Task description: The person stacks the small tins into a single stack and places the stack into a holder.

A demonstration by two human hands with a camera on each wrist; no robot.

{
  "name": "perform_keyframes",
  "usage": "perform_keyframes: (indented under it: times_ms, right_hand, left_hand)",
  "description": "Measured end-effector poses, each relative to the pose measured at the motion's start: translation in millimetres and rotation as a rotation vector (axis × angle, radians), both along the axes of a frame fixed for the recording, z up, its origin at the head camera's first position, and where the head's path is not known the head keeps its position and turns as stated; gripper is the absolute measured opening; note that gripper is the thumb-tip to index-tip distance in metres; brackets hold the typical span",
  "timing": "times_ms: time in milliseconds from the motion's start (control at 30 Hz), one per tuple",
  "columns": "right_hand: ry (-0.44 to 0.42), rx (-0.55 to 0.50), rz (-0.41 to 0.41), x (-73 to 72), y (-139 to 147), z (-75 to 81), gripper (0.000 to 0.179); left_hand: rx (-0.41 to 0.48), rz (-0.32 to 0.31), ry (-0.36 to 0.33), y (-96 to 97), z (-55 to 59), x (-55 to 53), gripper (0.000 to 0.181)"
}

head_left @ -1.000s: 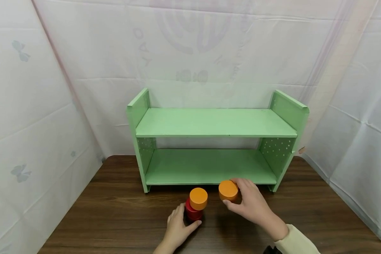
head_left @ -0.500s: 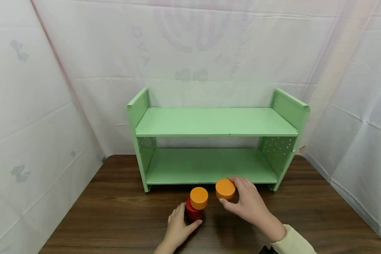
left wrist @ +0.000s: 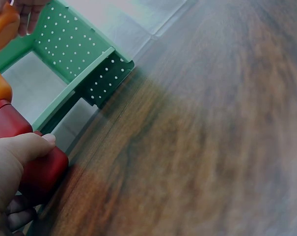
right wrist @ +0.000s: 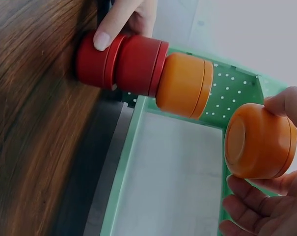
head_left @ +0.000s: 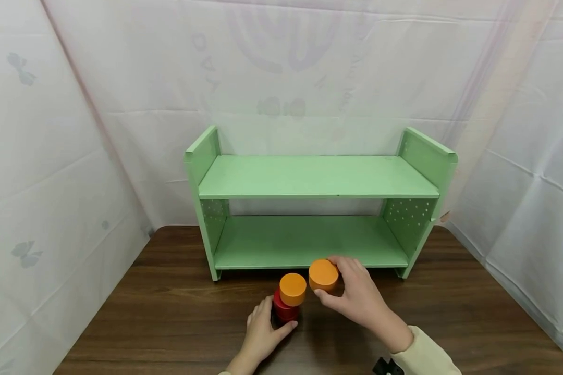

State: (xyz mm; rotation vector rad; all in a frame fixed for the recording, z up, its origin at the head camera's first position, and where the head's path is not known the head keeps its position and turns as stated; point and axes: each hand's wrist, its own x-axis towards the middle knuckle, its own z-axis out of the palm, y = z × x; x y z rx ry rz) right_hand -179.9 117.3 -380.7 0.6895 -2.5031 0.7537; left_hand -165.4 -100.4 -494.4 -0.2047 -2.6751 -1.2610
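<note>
Two red tins stand one on the other on the table, the lower red tin (right wrist: 91,68) under the upper red tin (right wrist: 137,65). On top sits an orange tin (head_left: 293,289), slightly off line with the reds. My left hand (head_left: 261,332) grips the lower red tin, thumb on its near side. In my right hand (head_left: 360,298) a second orange tin (head_left: 323,275) is held in the air between thumb and fingers. It is just right of the stack, apart from it; the right wrist view shows its underside (right wrist: 235,140). Part of the lower red tin is hidden by my left hand.
A green two-level shelf (head_left: 319,177) with dotted side panels stands at the back of the dark wooden table (head_left: 159,312), close behind the tins. White cloth walls (head_left: 51,182) enclose the table at the back and sides.
My right hand has moved left with the orange tin, closing the gap to the stack. The left hand and the stack hold their place; the head view has shifted slightly.
</note>
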Motion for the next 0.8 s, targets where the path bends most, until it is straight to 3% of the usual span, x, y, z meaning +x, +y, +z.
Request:
perform_keyframes:
  times_ms: [200,800]
  right_hand:
    - [-0.006,-0.013,0.032,0.2,-8.2,0.8,0.052]
    - [-0.177,-0.054,0.107,-4.5,-30.4,-9.0,0.052]
  left_hand:
    - [0.002,-0.011,0.001,-0.7,0.3,0.2,0.064]
    - [0.004,-0.02,0.009,-0.7,2.7,1.4,0.061]
